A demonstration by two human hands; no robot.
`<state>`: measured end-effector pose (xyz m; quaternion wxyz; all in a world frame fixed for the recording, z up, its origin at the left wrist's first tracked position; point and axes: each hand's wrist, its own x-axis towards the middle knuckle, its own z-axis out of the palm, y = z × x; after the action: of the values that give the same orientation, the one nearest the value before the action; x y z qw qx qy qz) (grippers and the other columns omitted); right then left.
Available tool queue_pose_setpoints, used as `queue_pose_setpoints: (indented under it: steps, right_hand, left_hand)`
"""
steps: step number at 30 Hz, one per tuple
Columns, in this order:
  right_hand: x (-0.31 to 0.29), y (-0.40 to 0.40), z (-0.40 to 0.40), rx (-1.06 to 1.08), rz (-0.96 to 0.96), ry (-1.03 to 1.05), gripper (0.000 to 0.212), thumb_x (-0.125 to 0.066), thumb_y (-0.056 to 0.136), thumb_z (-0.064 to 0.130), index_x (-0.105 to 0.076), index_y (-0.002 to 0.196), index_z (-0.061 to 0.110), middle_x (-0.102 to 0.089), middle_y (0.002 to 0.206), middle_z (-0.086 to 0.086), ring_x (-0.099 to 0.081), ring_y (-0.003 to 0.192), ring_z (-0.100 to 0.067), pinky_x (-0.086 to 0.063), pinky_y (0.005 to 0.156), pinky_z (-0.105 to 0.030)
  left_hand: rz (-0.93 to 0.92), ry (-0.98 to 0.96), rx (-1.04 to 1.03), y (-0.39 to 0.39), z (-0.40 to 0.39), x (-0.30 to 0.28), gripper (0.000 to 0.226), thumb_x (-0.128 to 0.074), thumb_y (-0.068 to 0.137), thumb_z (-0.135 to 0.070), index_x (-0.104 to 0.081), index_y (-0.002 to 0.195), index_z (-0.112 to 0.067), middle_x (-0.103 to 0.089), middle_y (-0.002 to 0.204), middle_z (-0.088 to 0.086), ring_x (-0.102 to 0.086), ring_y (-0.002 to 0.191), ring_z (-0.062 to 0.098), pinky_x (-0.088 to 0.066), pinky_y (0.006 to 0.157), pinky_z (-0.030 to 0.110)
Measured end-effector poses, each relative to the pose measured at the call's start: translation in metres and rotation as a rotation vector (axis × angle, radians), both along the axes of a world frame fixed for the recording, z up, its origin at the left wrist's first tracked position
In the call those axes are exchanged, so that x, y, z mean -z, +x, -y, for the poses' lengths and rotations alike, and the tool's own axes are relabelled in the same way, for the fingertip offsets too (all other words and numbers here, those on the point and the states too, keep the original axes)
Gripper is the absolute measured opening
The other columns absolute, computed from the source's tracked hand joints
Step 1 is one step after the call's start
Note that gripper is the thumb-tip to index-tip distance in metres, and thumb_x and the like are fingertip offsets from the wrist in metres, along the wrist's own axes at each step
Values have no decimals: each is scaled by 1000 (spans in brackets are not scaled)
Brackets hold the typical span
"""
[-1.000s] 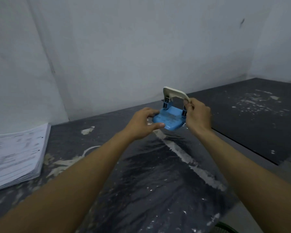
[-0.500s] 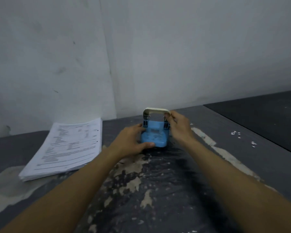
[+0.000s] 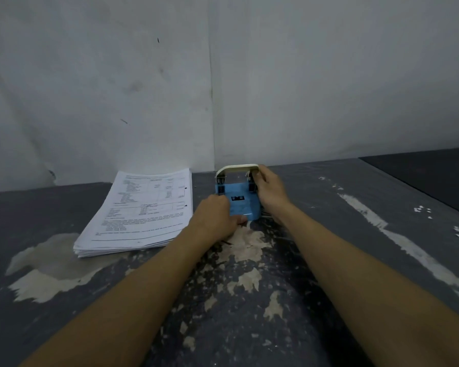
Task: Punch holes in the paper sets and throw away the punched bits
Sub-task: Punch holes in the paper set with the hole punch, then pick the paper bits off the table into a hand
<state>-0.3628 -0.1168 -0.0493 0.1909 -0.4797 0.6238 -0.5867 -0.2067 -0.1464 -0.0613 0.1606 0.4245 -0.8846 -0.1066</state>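
A blue hole punch (image 3: 241, 202) with a cream lever is tipped up so that its blue underside faces me, low over the dark worn tabletop (image 3: 249, 300). My left hand (image 3: 214, 218) grips its near left corner, thumb under the front edge. My right hand (image 3: 269, 192) holds its right side, fingers curled near the lever's hinge. A stack of printed paper sets (image 3: 141, 213) with punched holes along its right edge lies just left of the punch.
A grey wall with a vertical corner seam (image 3: 211, 102) rises right behind the punch and the stack. A darker surface (image 3: 429, 170) lies at the far right, with small white paper bits (image 3: 423, 210) near its edge.
My view swung left, bringing the paper stack beside the punch. Both hands kept their hold and brought the punch down close to the tabletop next to the stack.
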Motion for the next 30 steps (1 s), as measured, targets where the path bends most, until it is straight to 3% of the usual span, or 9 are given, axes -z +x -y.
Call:
queue_pose_setpoints:
  steps: [7,10,14,16,23,30]
  right_hand:
    - [-7,-6,-8,21,-51,143,35,-38,107,14,-51,140,10,-60,132,-12,-57,117,-24,-48,100,-37]
    - [-6,-15,-24,93,-122,198,38,-42,106,11,-48,143,7,-55,139,-12,-53,122,-22,-41,93,-26]
    - [0,-44,-63,187,-240,206,26,-48,104,12,-60,126,6,-62,127,-11,-55,104,-17,-40,84,-25]
    - [3,-61,-86,246,-264,193,22,-52,102,11,-64,121,6,-65,121,-10,-55,97,-15,-41,82,-25]
    - [7,-128,-174,462,-309,123,17,-60,93,3,-72,104,8,-72,103,-6,-65,92,-18,-54,86,-34]
    - [3,-196,-236,720,-324,161,22,-56,92,-2,-72,104,9,-71,104,-6,-63,91,-18,-51,80,-29]
  left_hand:
    - [21,-35,-65,-5,-8,-6,54,-66,87,-52,-62,123,-12,-67,118,10,-64,102,24,-54,83,34]
    - [-21,-138,-92,-8,-22,-6,63,-67,84,-56,-57,128,-12,-64,124,9,-61,109,26,-54,90,38]
    - [-37,-359,-44,-28,-49,-12,53,-60,90,-54,-57,118,-9,-62,117,12,-56,108,31,-50,86,42]
    - [-62,-376,16,-47,-63,-18,44,-57,93,-49,-58,110,-9,-63,110,13,-56,104,31,-47,83,41]
    - [-159,-282,202,-134,-112,-24,29,-52,97,-33,-58,109,-8,-62,113,12,-55,107,29,-46,87,39]
    - [-158,-127,389,-214,-154,-22,18,-49,99,-17,-58,105,-2,-60,111,14,-54,103,31,-46,87,44]
